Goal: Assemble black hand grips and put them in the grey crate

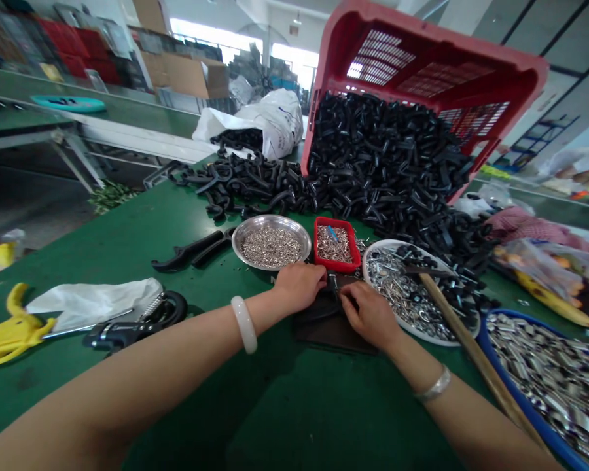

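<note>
Both hands meet over a dark flat plate [336, 339] on the green table. A curved black plastic part [322, 310] lies on it, with a small shiny metal piece [332, 281] standing at its far end. My left hand [299, 286] is closed, fingertips pinched beside the metal piece; what they pinch is hidden. My right hand [372, 313] has its fingers curled and pressed to the black part's right end. Just beyond are a steel bowl [237, 247] of small rivet-like pieces and a red tray [338, 265] of metal pins with a blue stick in it.
A white basin [397, 315] of mixed hardware stands right, a hammer [451, 317] lying across it. Beside it is a blue basin [513, 399] of metal pieces. Black parts spill from a tipped red crate [436, 39]. Left lie two black handles [191, 252] and a yellow-handled tool [10, 330].
</note>
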Demonstrator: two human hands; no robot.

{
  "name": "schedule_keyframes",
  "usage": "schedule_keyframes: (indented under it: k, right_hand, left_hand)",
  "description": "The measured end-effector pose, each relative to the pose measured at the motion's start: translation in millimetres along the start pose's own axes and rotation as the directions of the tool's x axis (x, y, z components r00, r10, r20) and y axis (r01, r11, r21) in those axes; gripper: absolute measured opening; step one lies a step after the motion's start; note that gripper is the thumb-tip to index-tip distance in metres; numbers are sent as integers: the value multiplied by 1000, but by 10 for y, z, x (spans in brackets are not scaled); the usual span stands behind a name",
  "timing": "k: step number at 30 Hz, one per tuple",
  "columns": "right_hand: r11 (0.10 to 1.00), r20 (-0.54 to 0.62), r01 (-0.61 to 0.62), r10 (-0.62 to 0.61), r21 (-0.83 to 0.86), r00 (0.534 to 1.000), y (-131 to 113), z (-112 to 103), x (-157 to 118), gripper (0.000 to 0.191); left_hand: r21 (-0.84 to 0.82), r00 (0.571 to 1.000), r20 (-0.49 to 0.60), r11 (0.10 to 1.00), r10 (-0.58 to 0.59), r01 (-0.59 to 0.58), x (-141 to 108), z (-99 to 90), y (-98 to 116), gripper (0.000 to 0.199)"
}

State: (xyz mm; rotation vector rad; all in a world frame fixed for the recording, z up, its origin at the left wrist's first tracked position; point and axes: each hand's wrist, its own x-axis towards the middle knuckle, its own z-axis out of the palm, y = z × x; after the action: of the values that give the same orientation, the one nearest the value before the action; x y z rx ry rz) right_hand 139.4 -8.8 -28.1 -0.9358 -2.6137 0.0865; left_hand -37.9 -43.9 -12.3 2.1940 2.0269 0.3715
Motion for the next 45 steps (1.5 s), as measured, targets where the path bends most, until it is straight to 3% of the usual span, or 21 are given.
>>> schedule_keyframes:
  k: [6,9,11,13,16,19,23,28,33,39,43,45]
  right_hand:
    - [997,10,53,-54,60,998,26,-39,-12,13]
    - [988,-66,-14,25,153,998,-12,-48,6,12]
    - [960,-139,-67,108,273,984,-51,-44,29,13]
    - [909,-192,-87,178,407,965,-89,-29,55,13]
    - [825,-247,-70,247,561,937,-136,11,81,13]
    - [795,-296,-58,291,604,910,-166,39,84,11]
    - [830,-346,-35,270,557,899,-179,23,57,9]
    - [903,-382,16,165,429,909,-154,-3,-3,8]
    - [905,-355,40,125,423,926,-149,-3,-38,10]
    - [864,-241,21,117,504,963,-135,-98,0,8]
    - [910,-213,89,-1,405,977,-99,-125,8,7]
    - [934,-243,69,19,351,970,-86,-87,-4,7]
  left_hand:
    - [-10,1000,-26,1000,15,-15,-9,2,-8,21]
    - [-93,993,-111,994,43,-54,-25,-1,15,17]
    - [-269,993,-112,961,33,-62,-31,-14,51,14]
    - [-546,1000,-4,837,-26,20,-30,-35,97,12]
    - [-846,962,262,461,-76,267,-25,-73,157,14]
    - [-898,910,415,157,-13,412,-25,-93,174,14]
    - [-881,880,471,-16,58,472,-26,-75,153,13]
    - [-840,841,539,-53,45,540,-29,-70,168,14]
    - [-797,802,594,-91,62,598,-38,-102,220,11]
    - [-811,808,584,91,75,577,-40,-85,171,16]
    - [-811,808,581,156,102,564,-48,-75,140,23]
    - [-819,824,562,192,74,541,-41,-84,137,21]
